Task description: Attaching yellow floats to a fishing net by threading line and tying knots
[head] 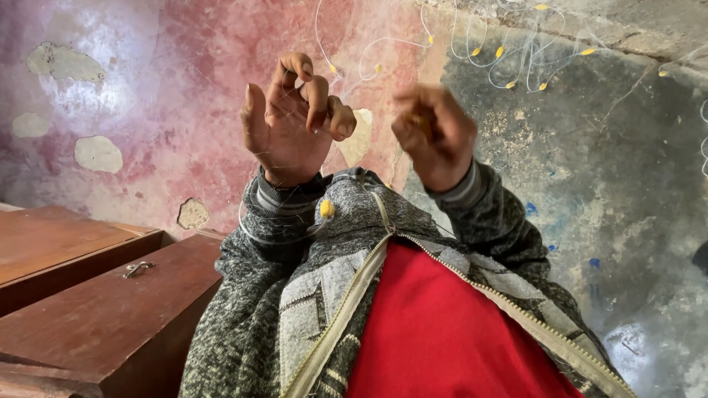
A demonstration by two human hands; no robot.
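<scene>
Left hand: fingers curled, thin white line looped over its wrist.
Right hand: blurred, pinched together; contents unclear.
Line's run: up toward yellow beads.
Edges: brown wooden box lower left; cracked floor beyond.

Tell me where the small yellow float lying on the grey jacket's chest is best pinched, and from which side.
Pinch the yellow float across its narrow sides, coming from above, the open side. It is an upright oval lying on the grey jacket, so nothing can get beneath it. The left hand is nearer, fingers curled among thin line; the right hand is blurred, closed on something small. Probably best taken lightly, as line seems attached.
</scene>
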